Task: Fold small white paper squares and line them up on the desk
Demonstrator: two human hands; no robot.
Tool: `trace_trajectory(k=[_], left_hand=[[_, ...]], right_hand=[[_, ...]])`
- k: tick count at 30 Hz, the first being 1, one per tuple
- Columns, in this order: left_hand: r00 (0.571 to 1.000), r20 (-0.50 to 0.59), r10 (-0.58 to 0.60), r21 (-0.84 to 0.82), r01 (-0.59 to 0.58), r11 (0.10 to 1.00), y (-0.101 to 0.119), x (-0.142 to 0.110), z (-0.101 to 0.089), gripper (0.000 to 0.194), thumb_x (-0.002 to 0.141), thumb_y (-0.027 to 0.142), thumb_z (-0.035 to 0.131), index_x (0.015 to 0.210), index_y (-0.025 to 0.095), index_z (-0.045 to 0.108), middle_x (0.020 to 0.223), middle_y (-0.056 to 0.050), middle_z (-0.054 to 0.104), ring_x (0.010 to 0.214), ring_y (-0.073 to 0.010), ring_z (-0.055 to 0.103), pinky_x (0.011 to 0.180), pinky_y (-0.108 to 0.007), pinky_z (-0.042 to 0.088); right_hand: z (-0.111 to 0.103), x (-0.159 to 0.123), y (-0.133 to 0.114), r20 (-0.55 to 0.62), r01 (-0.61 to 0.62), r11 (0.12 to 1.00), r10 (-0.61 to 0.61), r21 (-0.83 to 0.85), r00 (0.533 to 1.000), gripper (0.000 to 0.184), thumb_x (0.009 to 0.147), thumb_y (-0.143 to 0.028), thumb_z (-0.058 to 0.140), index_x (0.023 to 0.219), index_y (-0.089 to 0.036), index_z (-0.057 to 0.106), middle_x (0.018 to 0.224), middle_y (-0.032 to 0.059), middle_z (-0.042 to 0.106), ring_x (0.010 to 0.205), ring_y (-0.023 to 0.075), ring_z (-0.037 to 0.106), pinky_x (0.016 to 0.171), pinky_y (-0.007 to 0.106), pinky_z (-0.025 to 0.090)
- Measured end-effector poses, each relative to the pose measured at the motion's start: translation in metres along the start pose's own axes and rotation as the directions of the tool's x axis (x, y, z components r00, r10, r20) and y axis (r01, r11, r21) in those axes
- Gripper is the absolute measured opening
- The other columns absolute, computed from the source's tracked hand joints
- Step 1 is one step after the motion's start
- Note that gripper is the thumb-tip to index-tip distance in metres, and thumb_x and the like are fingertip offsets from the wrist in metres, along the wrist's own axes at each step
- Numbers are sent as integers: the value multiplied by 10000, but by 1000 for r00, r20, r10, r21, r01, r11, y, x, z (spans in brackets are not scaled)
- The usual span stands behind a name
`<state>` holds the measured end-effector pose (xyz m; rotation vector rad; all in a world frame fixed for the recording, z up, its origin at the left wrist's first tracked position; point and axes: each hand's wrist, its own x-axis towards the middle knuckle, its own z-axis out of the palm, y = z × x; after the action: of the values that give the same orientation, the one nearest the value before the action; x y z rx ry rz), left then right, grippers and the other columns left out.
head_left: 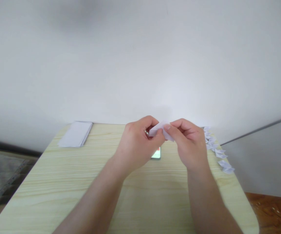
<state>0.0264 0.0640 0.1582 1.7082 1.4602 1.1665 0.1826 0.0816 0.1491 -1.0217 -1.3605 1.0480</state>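
Note:
A small folded piece of white paper (162, 125) is held up between both hands, above the table. My left hand (140, 143) pinches its left part, with the thumb lying across the front. On the other side, my right hand (190, 139) grips the paper's right part between thumb and fingers. Below and behind my left hand, a phone (156, 154) with a lit screen lies on the table, mostly covered by that hand. The paper's far side and some fingertips are hidden.
A stack of white paper sheets (76, 134) lies at the back left of the light wooden table (45, 188). Several folded white paper pieces (220, 153) line the right edge. A white wall (130, 65) stands directly behind the table.

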Motion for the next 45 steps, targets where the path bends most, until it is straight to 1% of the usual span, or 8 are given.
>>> trace_trajectory(k=[4,9,15,19,23,27,32,45], left_hand=[[1000,27,-4,-58,5,998,0,0,-1,150,888,313,615,790,200,627,692,24,569,628,-121,496,560,-251,393],[994,98,-39,-174,55,983,2,1,-4,190,873,276,621,713,186,570,641,38,458,563,-91,403,478,-230,293],[998,27,-61,-21,62,998,0,0,-1,224,871,339,629,724,186,557,638,44,470,577,-90,398,482,-225,296],[998,60,-29,-10,30,999,-1,0,-2,214,881,313,622,723,184,556,649,42,478,594,-89,406,501,-225,320],[996,84,17,-170,-3,985,2,0,-8,44,865,216,646,898,200,622,778,28,591,687,-102,538,596,-225,432],[988,105,113,-289,-78,954,5,-2,-16,335,826,128,682,1134,229,594,901,9,643,809,-126,617,702,-248,500],[972,150,183,-309,-130,942,4,-2,-19,258,819,138,720,1047,214,625,983,-21,656,903,-150,629,767,-271,532],[969,150,195,-297,-144,944,3,-3,-20,152,824,171,742,962,208,690,885,-3,699,786,-133,606,732,-283,505]], right_hand=[[-1,1,0,-1,-2,1000,2,17,1000,129,863,-290,746,766,-214,710,682,-22,678,637,133,596,587,262,486],[-2,0,-2,23,15,1000,-16,24,1000,117,877,-299,733,801,-213,707,705,-16,685,656,140,612,608,270,494],[1,-1,-4,43,21,995,-17,-100,999,75,882,-267,713,857,-202,740,803,8,740,712,152,659,648,271,513],[1,0,-4,62,22,990,-13,-139,998,86,892,-235,688,844,-198,750,770,-3,733,685,138,649,635,255,499],[-5,0,-2,83,0,997,6,-74,996,88,891,-243,699,828,-195,738,747,-2,725,684,136,638,629,252,497],[-11,1,-3,133,-46,999,44,12,990,113,889,-278,720,818,-191,725,720,0,711,666,131,625,617,252,492],[-12,1,-5,184,-91,992,74,86,980,125,898,-294,716,821,-196,728,738,6,729,679,137,653,646,264,514],[-12,2,-2,219,-204,958,159,201,963,80,826,-232,767,756,-196,752,682,-17,699,626,122,591,598,260,447]])
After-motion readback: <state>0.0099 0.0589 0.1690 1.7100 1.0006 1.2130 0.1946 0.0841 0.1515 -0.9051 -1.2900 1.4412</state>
